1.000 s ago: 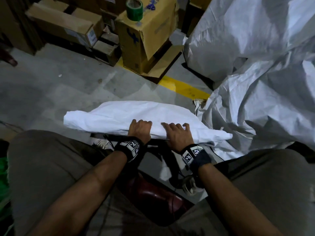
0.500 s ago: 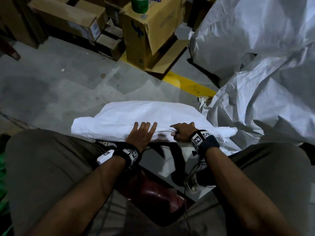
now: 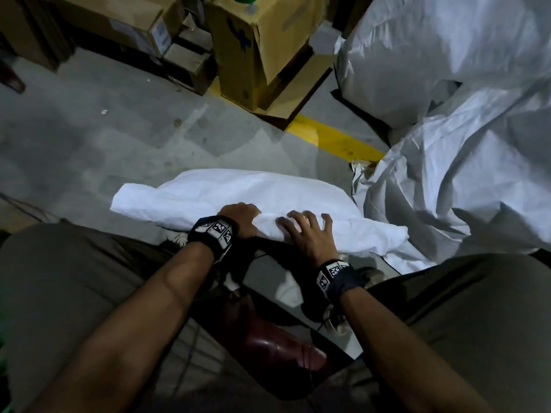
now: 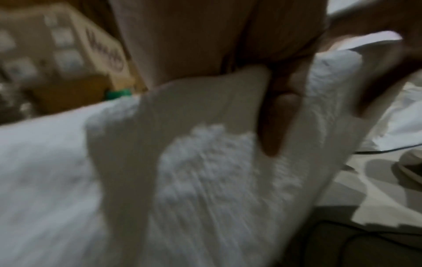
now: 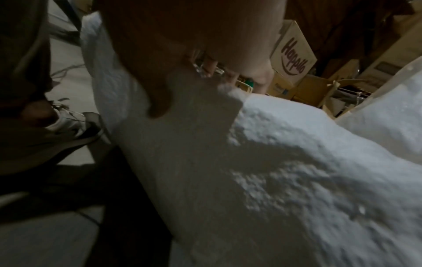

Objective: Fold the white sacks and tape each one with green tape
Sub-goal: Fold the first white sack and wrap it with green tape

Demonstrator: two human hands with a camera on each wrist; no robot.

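On the concrete floor point(image 3: 89, 138), two hands grip and press one folded sack point(image 3: 238, 192).

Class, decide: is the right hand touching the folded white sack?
Touching. The head view shows the right hand with spread fingers pressing on the folded white sack.

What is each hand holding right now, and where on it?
Left hand grips the folded white sack at its near edge; right hand rests spread on top, gripping nothing.
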